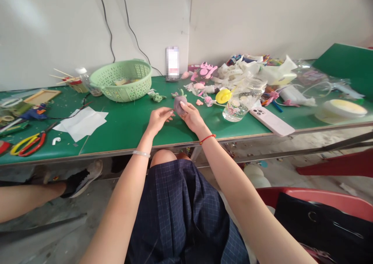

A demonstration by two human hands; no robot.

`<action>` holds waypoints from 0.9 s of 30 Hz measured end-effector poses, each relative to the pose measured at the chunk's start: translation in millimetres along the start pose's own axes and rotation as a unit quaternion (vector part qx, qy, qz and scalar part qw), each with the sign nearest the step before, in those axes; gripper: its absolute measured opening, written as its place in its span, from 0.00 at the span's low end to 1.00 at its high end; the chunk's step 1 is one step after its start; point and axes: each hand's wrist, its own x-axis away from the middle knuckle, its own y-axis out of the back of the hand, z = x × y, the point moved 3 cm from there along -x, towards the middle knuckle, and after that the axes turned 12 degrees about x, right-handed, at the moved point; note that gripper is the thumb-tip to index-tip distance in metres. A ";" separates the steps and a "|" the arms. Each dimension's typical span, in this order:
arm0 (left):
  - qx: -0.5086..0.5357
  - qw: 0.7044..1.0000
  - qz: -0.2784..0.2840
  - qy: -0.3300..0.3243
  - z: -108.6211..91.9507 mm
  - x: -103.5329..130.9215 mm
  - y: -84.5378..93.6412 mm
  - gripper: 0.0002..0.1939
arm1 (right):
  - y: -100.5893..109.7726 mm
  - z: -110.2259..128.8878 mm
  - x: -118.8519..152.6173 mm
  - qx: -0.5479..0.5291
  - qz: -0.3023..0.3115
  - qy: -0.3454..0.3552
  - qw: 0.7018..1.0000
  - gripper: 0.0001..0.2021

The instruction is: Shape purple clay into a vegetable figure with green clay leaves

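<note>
My right hand (192, 117) is closed around a greyish-purple, rounded object (180, 105), held just above the green table's front edge. Small green pieces stick up at its top, and its exact kind cannot be made out. Close to its left side is my left hand (160, 119), with the fingers bent and the thumb and a fingertip together. Whatever may lie between those fingertips is too small to see. Behind the hands, a crumpled green piece (156, 96) lies on the table. Small pink pieces (199, 102) lie to the right.
Left are a green basket (122, 77), white paper sheets (83, 122), red-and-yellow-handled scissors (32, 143) and an earbud (56, 140). A phone (173, 64) leans at the wall. Right are a clear jar (243, 101), a yellow piece (223, 96), a pink phone (274, 121) and a round tub (340, 110).
</note>
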 end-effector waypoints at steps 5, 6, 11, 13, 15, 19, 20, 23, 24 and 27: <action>-0.002 1.000 0.011 0.001 2.4 -1.4 0.7 0.23 | 2.5 -0.7 -2.1 -0.009 -0.012 -0.004 1.000 0.13; -0.003 1.000 0.010 -0.002 2.6 -1.6 1.1 0.24 | 2.6 -0.8 -2.3 -0.009 -0.012 -0.006 1.000 0.13; -0.025 0.999 -0.005 -0.019 2.4 -0.8 3.6 0.28 | 2.7 -0.6 -2.1 -0.009 -0.011 -0.007 1.000 0.13; -0.027 0.999 -0.010 -0.018 2.1 -0.3 3.9 0.27 | 2.4 -0.4 -1.6 -0.011 -0.011 -0.010 1.000 0.12; -0.023 1.000 -0.013 -0.014 1.8 -0.1 3.9 0.26 | 1.7 0.1 -0.8 -0.014 -0.010 -0.011 1.000 0.12; -0.018 0.999 -0.023 -0.014 1.3 0.3 3.9 0.29 | 0.0 2.1 1.0 -0.015 -0.014 -0.008 1.000 0.13; -0.020 0.999 -0.024 -0.014 1.2 0.4 3.9 0.29 | -0.3 2.5 1.3 -0.017 -0.014 -0.007 1.000 0.13; -0.023 0.999 -0.021 -0.014 0.8 1.0 3.4 0.30 | -0.6 2.7 1.3 -0.022 -0.011 -0.004 1.000 0.13; -0.023 0.999 -0.019 -0.014 0.5 1.3 3.1 0.31 | -0.3 2.4 0.9 -0.023 -0.011 -0.004 1.000 0.13; -0.026 0.999 -0.013 -0.019 -0.6 2.0 2.0 0.30 | 0.8 1.2 -0.4 -0.021 -0.013 -0.005 1.000 0.14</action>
